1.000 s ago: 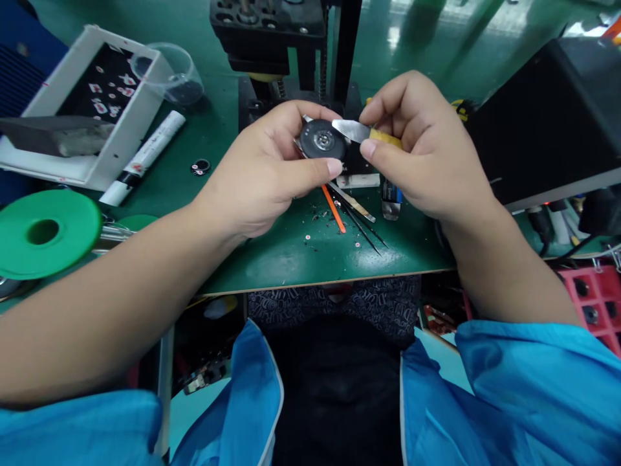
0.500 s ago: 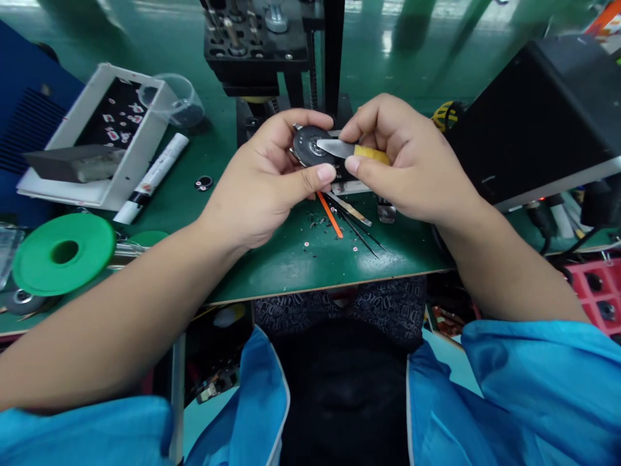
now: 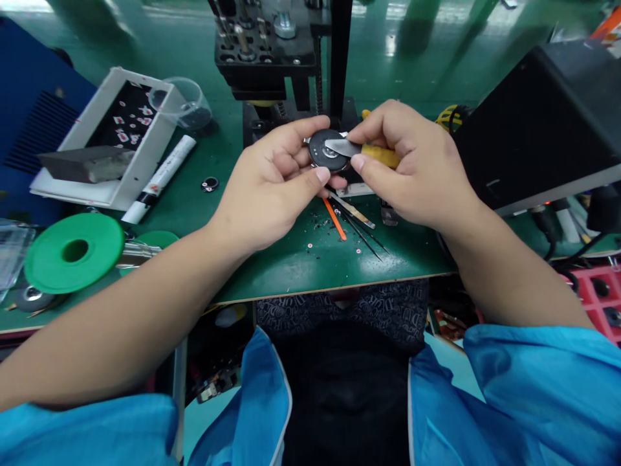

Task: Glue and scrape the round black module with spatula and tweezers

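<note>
My left hand (image 3: 279, 178) grips a round black watch case (image 3: 320, 153) by its edge, its face with a ringed centre turned up and lugs showing at the side. In my right hand (image 3: 405, 155) is a short knife (image 3: 342, 148) with a yellow handle, its broad metal blade lying across the centre of the case. Below the hands, tweezers (image 3: 356, 210) and an orange stick (image 3: 336, 220) lie on the green bench mat (image 3: 272, 272) among black crumbs and tiny white-and-red bits.
A black press-like stand (image 3: 264, 71) rises behind the hands. To the left are a white box (image 3: 162, 126), a clear cup (image 3: 187, 103), a white marker (image 3: 162, 171), a small black ring (image 3: 210, 184) and a green spool (image 3: 101, 259). A large black box (image 3: 528, 123) stands at right.
The case and both hands appear slightly further right, as the whole view has shifted too. The left fingers have moved round the case, with fingertips now showing beneath it. The blade stays over its centre.
</note>
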Available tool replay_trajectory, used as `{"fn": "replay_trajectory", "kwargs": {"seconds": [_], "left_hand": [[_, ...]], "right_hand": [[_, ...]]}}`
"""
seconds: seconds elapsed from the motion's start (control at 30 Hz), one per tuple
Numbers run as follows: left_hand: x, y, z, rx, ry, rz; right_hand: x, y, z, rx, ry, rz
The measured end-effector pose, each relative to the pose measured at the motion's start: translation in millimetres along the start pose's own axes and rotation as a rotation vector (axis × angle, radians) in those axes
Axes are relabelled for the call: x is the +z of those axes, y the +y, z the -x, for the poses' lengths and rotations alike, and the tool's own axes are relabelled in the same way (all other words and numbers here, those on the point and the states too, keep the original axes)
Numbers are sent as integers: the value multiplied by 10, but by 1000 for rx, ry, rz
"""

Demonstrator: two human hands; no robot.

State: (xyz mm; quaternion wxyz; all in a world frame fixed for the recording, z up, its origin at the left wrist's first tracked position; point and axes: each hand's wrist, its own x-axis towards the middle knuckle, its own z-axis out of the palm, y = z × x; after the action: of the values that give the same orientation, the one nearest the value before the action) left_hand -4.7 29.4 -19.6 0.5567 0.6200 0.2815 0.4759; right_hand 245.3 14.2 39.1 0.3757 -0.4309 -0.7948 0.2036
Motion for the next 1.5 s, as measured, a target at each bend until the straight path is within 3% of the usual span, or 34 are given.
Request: {"fn": "replay_trajectory", "kwargs": {"seconds": [0.2, 0.53, 0.97, 1.5], "left_hand": [[52, 40, 0, -22, 27, -8], [117, 185, -3, -81, 41, 47], [35, 45, -65, 43, -24, -14], [40, 46, -32, 76, 64, -189]], "right_hand": [[-2, 45, 22, -57, 19, 5], [-33, -22, 45, -10, 15, -21], [-31, -55, 53, -108, 16, -7], [8, -91, 100, -36, -78, 29]]}}
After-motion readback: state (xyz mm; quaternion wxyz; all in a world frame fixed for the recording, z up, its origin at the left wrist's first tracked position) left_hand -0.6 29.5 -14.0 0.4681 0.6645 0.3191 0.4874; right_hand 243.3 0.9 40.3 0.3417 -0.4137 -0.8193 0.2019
